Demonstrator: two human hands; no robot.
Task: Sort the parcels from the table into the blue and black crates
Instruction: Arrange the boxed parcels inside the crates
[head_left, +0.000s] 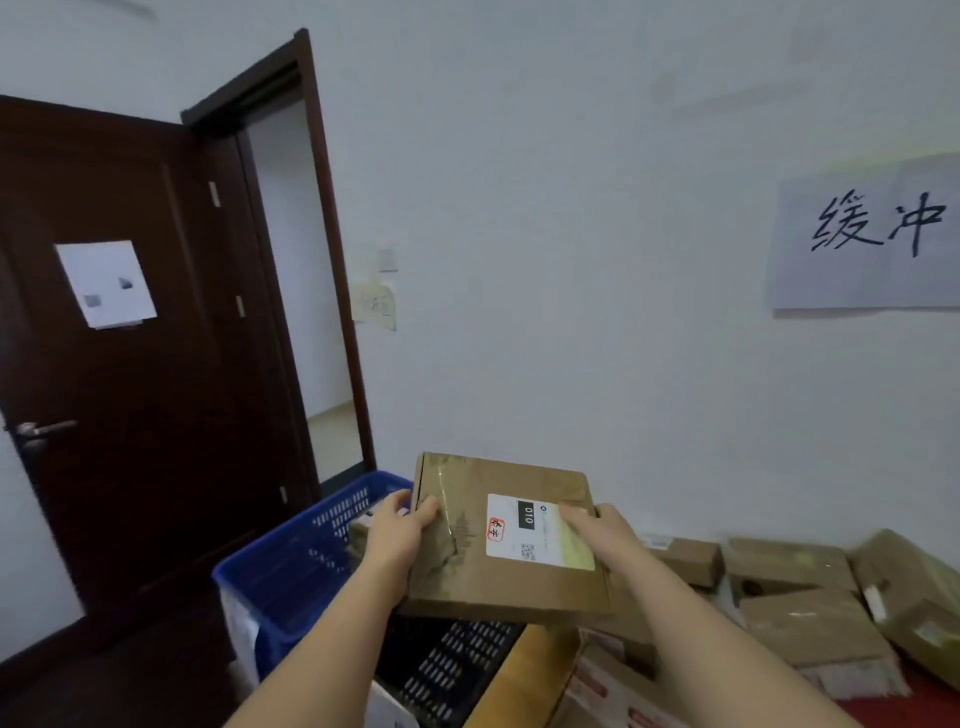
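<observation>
I hold the flat cardboard parcel (506, 540) level above the black crate (452, 660), beside the blue crate (291, 566), left hand (397, 530) and right hand (597, 527) clamped on opposite edges, shipping label (537, 530) upward, probably for reading.

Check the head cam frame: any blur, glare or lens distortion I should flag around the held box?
Head view: wide-angle bending bows the door frame. Soft overall; the label on the held parcel shows "010" but the fine print is unreadable. Mild sheen on the tape near the left hand; right hand sharp enough. Light is dim, bluish, even. The black crate interior is dark.
</observation>
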